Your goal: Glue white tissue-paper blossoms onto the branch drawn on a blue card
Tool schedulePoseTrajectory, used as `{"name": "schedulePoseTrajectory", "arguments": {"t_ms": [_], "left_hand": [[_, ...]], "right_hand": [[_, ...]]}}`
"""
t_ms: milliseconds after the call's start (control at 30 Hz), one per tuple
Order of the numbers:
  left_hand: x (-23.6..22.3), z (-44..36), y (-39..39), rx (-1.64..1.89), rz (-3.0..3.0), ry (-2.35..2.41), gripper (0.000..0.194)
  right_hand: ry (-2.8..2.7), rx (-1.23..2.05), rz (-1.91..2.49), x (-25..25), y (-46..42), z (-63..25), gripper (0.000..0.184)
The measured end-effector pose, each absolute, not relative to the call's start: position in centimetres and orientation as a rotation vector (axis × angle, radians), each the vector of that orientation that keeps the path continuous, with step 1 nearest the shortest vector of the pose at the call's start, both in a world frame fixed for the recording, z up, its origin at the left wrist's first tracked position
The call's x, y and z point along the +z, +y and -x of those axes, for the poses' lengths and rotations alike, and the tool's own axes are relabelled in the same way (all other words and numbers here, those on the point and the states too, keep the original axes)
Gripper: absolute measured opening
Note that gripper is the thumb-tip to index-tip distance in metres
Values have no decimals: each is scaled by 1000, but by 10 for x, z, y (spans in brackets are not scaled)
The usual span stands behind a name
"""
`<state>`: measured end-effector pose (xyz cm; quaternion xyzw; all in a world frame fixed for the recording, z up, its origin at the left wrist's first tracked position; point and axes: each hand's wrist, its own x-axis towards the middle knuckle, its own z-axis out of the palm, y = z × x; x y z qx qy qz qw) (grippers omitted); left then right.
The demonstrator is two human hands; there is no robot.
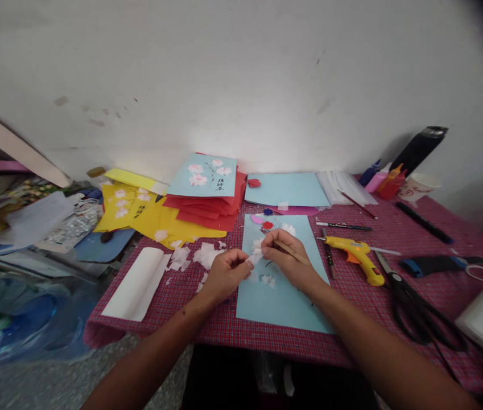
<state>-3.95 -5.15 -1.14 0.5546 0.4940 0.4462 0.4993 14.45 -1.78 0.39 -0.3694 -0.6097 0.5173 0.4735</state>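
Observation:
Over a light blue sheet point(281, 313), my left hand point(229, 273) pinches a small scrap of white tissue paper point(256, 255) between thumb and fingers. My right hand point(290, 259) is closed around a thin wooden stick point(290, 250), its fingertips close to the same scrap. The stick's working end is hidden by my fingers. White tissue tufts point(268, 280) lie on the blue sheet, near some dark drawn lines. Torn tissue pieces point(207, 255) are scattered on the cloth left of the sheet. Blobs of red paint point(268, 225), pink and dark blue sit beyond my hands.
Right of the sheet lie a yellow glue gun point(354, 250), black scissors point(420, 310) and pens. Paint bottles point(390, 182), a paper cup point(418, 185) and a black flask point(416, 148) stand behind. Folded white paper point(136, 285) and a stack of red sheets point(211, 209) are leftward.

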Motion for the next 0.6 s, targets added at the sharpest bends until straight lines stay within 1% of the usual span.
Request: {"name": "schedulePoseTrajectory", "arguments": {"t_ms": [233, 333, 500, 600], "left_hand": [[-12, 39, -52, 1085, -1327, 1186, 16], [-12, 39, -52, 1084, -1337, 1189, 17], [-10, 40, -53, 1092, -1330, 1186, 18], [-10, 42, -53, 1169, -1266, 1190, 18]], "right_hand": [[-1357, 1361, 859, -2, -15, -145, 13], [-1320, 1364, 841, -4, -14, -144, 13], [-1318, 1268, 850, -3, -13, -145, 10], [-1431, 1108, 897, 2, -15, -148, 9]]}}
